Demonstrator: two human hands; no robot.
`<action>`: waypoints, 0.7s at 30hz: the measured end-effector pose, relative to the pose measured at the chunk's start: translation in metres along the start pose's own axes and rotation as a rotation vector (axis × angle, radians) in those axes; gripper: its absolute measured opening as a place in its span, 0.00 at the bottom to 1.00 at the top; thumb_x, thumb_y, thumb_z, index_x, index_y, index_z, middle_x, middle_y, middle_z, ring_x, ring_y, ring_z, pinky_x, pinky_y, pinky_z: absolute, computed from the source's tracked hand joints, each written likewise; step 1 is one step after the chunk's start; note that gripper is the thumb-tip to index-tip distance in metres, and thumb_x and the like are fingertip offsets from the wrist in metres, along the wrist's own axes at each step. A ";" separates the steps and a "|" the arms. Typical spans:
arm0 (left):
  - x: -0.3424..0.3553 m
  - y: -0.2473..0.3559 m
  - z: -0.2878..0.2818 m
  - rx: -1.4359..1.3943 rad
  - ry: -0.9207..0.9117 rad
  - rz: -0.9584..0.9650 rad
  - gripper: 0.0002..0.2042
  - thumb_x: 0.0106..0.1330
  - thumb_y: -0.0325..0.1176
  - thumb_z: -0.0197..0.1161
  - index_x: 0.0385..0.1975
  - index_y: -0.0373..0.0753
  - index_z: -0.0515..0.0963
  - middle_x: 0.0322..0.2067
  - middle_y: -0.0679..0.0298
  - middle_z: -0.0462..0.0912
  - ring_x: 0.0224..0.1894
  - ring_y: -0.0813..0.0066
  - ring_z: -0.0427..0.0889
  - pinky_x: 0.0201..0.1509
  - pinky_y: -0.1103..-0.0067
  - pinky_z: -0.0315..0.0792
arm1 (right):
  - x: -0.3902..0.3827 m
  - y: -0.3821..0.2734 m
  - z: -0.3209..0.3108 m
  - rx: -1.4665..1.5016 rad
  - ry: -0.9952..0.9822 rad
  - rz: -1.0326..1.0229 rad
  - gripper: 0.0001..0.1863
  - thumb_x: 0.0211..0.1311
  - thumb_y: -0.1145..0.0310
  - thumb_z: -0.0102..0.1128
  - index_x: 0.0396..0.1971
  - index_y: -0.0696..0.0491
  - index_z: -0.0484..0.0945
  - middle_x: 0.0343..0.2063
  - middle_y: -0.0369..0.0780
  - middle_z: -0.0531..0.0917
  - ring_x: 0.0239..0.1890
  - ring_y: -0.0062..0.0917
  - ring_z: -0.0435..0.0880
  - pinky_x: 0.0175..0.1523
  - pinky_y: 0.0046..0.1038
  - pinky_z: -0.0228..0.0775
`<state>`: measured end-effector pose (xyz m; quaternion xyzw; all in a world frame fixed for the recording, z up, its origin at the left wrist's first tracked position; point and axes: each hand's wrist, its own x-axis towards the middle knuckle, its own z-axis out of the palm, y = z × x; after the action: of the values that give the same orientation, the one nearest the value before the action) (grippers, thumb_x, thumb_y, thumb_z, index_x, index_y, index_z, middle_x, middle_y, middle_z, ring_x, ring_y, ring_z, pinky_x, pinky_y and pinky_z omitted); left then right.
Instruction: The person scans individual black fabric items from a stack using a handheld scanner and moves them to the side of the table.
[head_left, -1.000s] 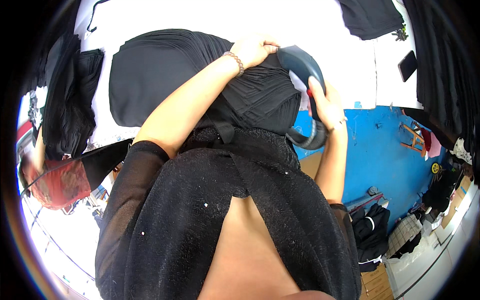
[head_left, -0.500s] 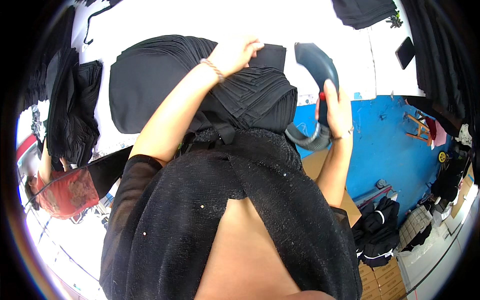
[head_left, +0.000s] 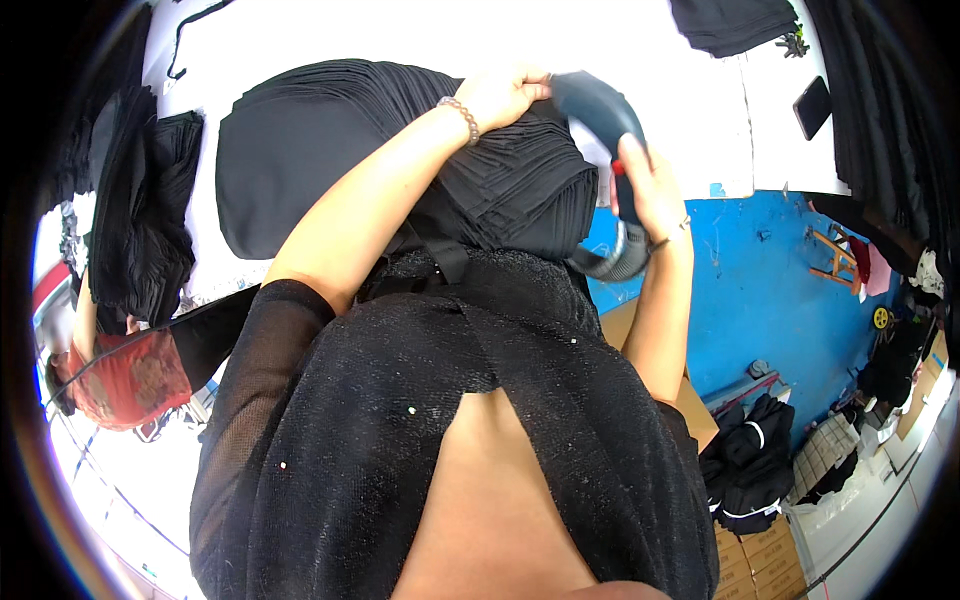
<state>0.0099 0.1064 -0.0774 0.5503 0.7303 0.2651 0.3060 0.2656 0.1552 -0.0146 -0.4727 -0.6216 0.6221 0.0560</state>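
Observation:
A thick stack of folded black fabric pieces [head_left: 310, 150] lies on the white table in front of me, its right part fanned into many layers [head_left: 530, 185]. My left hand [head_left: 500, 97] reaches over it, fingers pinched together at the far edge of the top piece; the fingertips partly hide what they grip. In my right hand [head_left: 650, 195] is a curved dark vacuum nozzle [head_left: 598, 108] with a red button and a ribbed grey hose [head_left: 615, 262]. Its slightly blurred mouth is right beside my left fingertips, over the stack's far right corner.
More black fabric piles stand on the left [head_left: 150, 210] and at the far right [head_left: 735, 22]. A black phone [head_left: 812, 107] lies near the table's right edge. Beyond the blue floor [head_left: 720, 290] are cartons [head_left: 765, 560] and bundled black cloth [head_left: 755, 450]. Another person [head_left: 130, 380] works at left.
My right hand has brought the nozzle left, up to my left fingertips. The left hand has shifted slightly right and away from me, still pinched.

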 end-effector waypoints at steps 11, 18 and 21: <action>-0.008 0.003 -0.002 0.018 0.106 0.152 0.12 0.64 0.33 0.69 0.45 0.38 0.82 0.38 0.59 0.84 0.45 0.69 0.84 0.53 0.75 0.77 | -0.004 -0.005 0.014 0.186 0.159 0.010 0.27 0.71 0.45 0.57 0.35 0.59 0.75 0.16 0.35 0.75 0.14 0.19 0.74 0.21 0.24 0.67; -0.022 0.009 -0.006 0.186 0.246 0.233 0.13 0.56 0.32 0.75 0.39 0.40 0.83 0.35 0.59 0.81 0.39 0.62 0.83 0.47 0.72 0.78 | -0.022 -0.011 0.005 -0.142 0.088 0.046 0.28 0.69 0.44 0.59 0.36 0.61 0.79 0.16 0.37 0.77 0.15 0.20 0.76 0.22 0.25 0.68; -0.021 0.013 -0.010 0.164 0.172 0.127 0.11 0.56 0.33 0.75 0.37 0.39 0.83 0.34 0.60 0.84 0.40 0.63 0.84 0.47 0.73 0.78 | 0.006 -0.019 0.014 0.000 0.245 -0.006 0.29 0.70 0.44 0.57 0.35 0.61 0.78 0.17 0.37 0.77 0.15 0.21 0.76 0.23 0.26 0.69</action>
<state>0.0153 0.0892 -0.0576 0.5939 0.7365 0.2696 0.1791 0.2433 0.1539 -0.0053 -0.5432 -0.6116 0.5595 0.1335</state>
